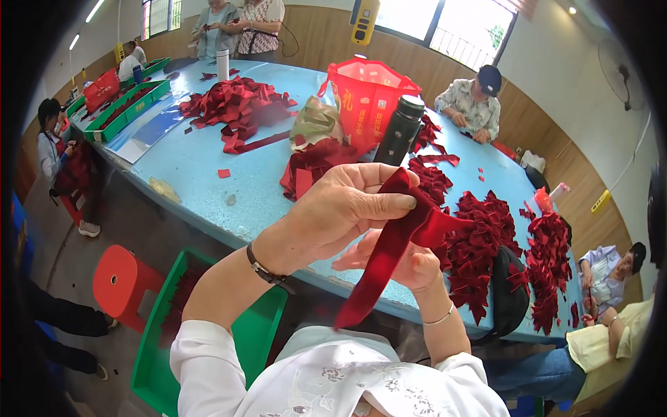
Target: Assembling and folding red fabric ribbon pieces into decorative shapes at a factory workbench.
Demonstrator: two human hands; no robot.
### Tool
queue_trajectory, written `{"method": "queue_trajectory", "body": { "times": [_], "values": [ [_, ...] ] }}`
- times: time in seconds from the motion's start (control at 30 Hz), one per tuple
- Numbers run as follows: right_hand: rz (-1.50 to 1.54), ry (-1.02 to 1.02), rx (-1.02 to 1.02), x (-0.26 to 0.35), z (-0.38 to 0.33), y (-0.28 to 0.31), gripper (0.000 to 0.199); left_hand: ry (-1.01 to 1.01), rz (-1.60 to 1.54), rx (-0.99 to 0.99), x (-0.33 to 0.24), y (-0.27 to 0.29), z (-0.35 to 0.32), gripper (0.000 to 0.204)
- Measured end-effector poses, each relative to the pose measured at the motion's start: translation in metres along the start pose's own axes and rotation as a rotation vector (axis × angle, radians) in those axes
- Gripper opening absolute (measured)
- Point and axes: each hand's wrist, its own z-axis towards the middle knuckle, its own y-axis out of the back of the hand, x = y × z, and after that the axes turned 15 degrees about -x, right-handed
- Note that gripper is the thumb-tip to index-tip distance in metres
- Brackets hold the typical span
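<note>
A dark red velvet ribbon strip point(379, 278) hangs in front of me, its lower end trailing down to the left. My left hand point(323, 212) is closed on its upper part, the thumb pressed flat on the folded velvet. A bent or looped piece of the red cloth juts out to the right of that grip. Just below and behind the strip is my right hand point(420, 267), palm turned up, with fingers stretched to the left. The strip hides part of those fingers, and I see nothing gripped in them. A heap of loose red strips point(316, 163) lies beyond my left hand.
On the blue table point(264, 215) are a red bag point(372, 97), a dark green bottle point(399, 132), piled red bows point(479, 243) and a black rounded item point(511, 295). A green crate point(156, 361) and red stool point(118, 285) stand at lower left. Other people work around the table.
</note>
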Motion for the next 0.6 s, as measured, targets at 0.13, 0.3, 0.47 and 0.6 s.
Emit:
{"method": "queue_trajectory", "body": {
  "times": [0.13,0.3,0.47,0.6],
  "values": [
    [0.027,0.019,0.073,-0.008,0.014,-0.021,0.063,0.061,0.011,0.049,-0.013,-0.003,-0.017,0.031],
    [0.226,-0.186,0.079,-0.035,0.019,-0.021,0.063,0.026,0.008,0.052,-0.018,-0.004,-0.037,0.033],
    [0.266,-0.118,0.169,-0.048,0.014,-0.024,0.052,-0.004,0.084,0.026,-0.015,-0.001,-0.048,0.033],
    [0.078,-0.038,0.082,-0.046,-0.001,-0.028,0.042,-0.025,0.094,0.010,-0.014,0.002,-0.054,0.032]
  ]
}}
